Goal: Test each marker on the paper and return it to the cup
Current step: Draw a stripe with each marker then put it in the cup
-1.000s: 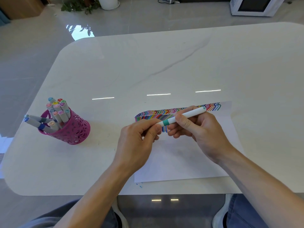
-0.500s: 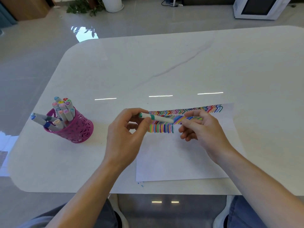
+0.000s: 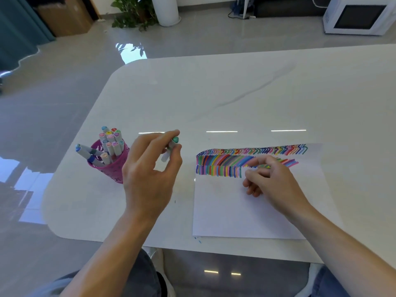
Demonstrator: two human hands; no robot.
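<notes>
One teal-capped marker point(image 3: 171, 145), likely light, rigid and slick, pinched mid-barrel by the left hand point(image 3: 147, 174) just beside the pink cup point(image 3: 107, 170); right hand point(image 3: 270, 179) loosely curled on paper point(image 3: 235, 211), holding nothing.

From my end this reads as a room in a home, probably a living or dining area. The worktop point(image 3: 214, 93) is a broad white marble-look slab with rounded corners, standing on a glossy grey tiled floor point(image 3: 53, 103) that mirrors bright light. Along the far wall I see a leafy potted plant point(image 3: 130, 16) beside a tall white pot point(image 3: 167, 11), a cardboard box point(image 3: 64, 18) next to a teal curtain point(image 3: 19, 28), loose cables point(image 3: 235, 11), and a white microwave point(image 3: 360, 17) set on the floor. The pink cup point(image 3: 111, 168) of markers point(image 3: 110, 139) and the scribbled paper point(image 3: 235, 211) suit a household table.
</notes>
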